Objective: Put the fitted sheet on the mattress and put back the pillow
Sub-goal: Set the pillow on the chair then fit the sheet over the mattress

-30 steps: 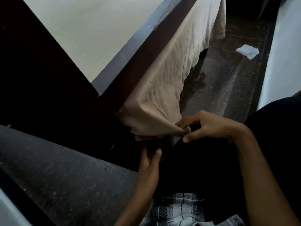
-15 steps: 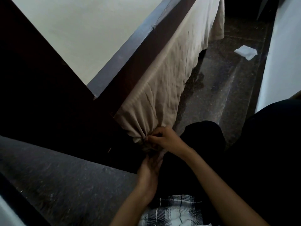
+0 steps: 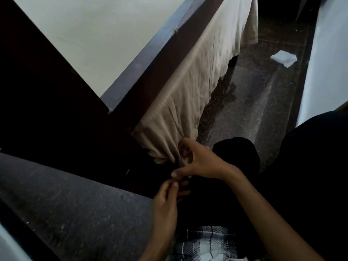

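Observation:
The beige fitted sheet (image 3: pixel 190 85) hangs down the side of the bed, over the dark wooden frame (image 3: pixel 154 66), and its lower corner is bunched into folds. My right hand (image 3: pixel 197 161) pinches that gathered corner at the bed's corner post. Just below, my left hand (image 3: pixel 167 200) reaches up with curled fingers into the dark gap under the bunch; what it holds is hidden in shadow. The pale top of the bed (image 3: pixel 90 34) shows at the upper left. No pillow is in view.
A dark speckled floor (image 3: pixel 250 102) runs along the bed, with a crumpled white paper or cloth (image 3: pixel 284 58) lying on it. A white wall or furniture side (image 3: pixel 327 72) bounds the right. My dark-clothed knees and a plaid garment (image 3: pixel 205 242) fill the lower right.
My right hand moved left from the loose hem and gathered the sheet corner into a tight bunch. My left hand stayed under the corner, rising slightly towards the right hand.

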Demonstrator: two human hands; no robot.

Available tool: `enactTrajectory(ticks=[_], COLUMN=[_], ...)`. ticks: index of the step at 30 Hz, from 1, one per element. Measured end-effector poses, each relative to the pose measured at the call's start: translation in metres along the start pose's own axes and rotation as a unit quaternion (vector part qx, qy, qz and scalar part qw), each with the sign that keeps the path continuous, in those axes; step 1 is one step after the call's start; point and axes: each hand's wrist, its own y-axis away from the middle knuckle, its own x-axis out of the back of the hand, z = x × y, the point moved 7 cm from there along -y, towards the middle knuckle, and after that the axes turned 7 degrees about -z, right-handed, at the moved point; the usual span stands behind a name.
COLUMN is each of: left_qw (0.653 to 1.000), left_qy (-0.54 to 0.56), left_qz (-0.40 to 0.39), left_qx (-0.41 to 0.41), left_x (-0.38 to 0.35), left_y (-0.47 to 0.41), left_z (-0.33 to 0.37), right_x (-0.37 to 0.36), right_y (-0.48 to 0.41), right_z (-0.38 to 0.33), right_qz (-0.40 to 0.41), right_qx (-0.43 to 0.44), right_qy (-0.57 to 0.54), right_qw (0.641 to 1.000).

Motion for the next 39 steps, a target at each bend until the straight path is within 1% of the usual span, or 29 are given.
enactTrajectory(ticks=[2,3,5,7,8,10,12,14,16,17,19,21,23,25,27,29,31,32,33,35,37,39], left_qw=[0.999,0.998,0.997,0.997,0.995,0.989,0.982,0.985,0.987,0.986,0.986,0.985,0.985,0.983,0.979,0.971,0.964,0.966,0.972,0.988,0.996,0.996], left_qy=[0.010,0.013,0.027,0.062,0.084,0.117,0.131,0.083,0.035,0.021,-0.007,-0.011,0.001,0.033,0.059,0.091,0.123,0.122,0.099,0.015,-0.043,-0.086], left_qz=[0.026,0.043,0.059,0.051,0.055,0.090,0.132,0.146,0.136,0.129,0.109,0.110,0.107,0.092,0.072,0.055,0.033,0.021,0.013,0.008,0.017,0.032], left_qx=[-0.032,-0.043,-0.043,-0.017,-0.003,0.010,0.014,0.039,0.081,0.101,0.124,0.130,0.133,0.156,0.184,0.215,0.235,0.227,0.211,0.151,0.078,0.015], left_x=[0.002,0.002,-0.002,-0.014,-0.020,-0.026,-0.025,-0.018,-0.008,-0.002,0.003,0.002,-0.002,-0.004,-0.005,-0.006,-0.006,-0.006,-0.004,0.003,0.008,0.011], left_y=[0.003,0.004,0.002,-0.005,-0.011,-0.026,-0.036,-0.038,-0.036,-0.036,-0.040,-0.043,-0.045,-0.044,-0.044,-0.046,-0.042,-0.039,-0.034,-0.021,-0.006,0.007], left_z=[0.009,0.013,0.021,0.024,0.024,0.022,0.013,-0.005,-0.028,-0.037,-0.046,-0.047,-0.046,-0.050,-0.053,-0.056,-0.055,-0.050,-0.045,-0.033,-0.020,-0.007], right_x=[0.012,0.021,0.042,0.054,0.054,0.045,0.041,0.048,0.058,0.061,0.060,0.056,0.050,0.039,0.028,0.014,0.002,-0.002,-0.006,-0.011,-0.020,-0.032], right_y=[0.002,0.004,0.010,0.016,0.017,0.014,0.010,0.010,0.013,0.014,0.014,0.013,0.012,0.011,0.008,0.006,0.003,0.002,0.000,-0.005,-0.011,-0.015], right_z=[-0.018,-0.020,-0.013,-0.002,-0.002,-0.002,-0.002,0.001,0.005,0.006,0.002,-0.001,-0.003,-0.002,0.000,0.002,0.004,0.006,0.007,0.009,0.014,0.021], right_qz=[0.061,0.084,0.095,0.084,0.074,0.064,0.079,0.126,0.178,0.194,0.202,0.169,0.102,0.030,-0.025,-0.070,-0.095,-0.098,-0.096,-0.075,-0.048,-0.032], right_qx=[0.092,0.116,0.101,0.073,0.066,0.055,0.054,0.061,0.071,0.074,0.076,0.073,0.067,0.062,0.055,0.049,0.044,0.038,0.034,0.024,0.005,-0.032], right_qy=[-0.032,-0.063,-0.182,-0.276,-0.281,-0.265,-0.262,-0.281,-0.297,-0.294,-0.266,-0.256,-0.261,-0.224,-0.193,-0.172,-0.144,-0.133,-0.123,-0.114,-0.155,-0.236], right_qw=[0.993,0.988,0.974,0.955,0.955,0.961,0.960,0.949,0.935,0.933,0.940,0.949,0.958,0.972,0.979,0.981,0.984,0.985,0.987,0.990,0.987,0.971])
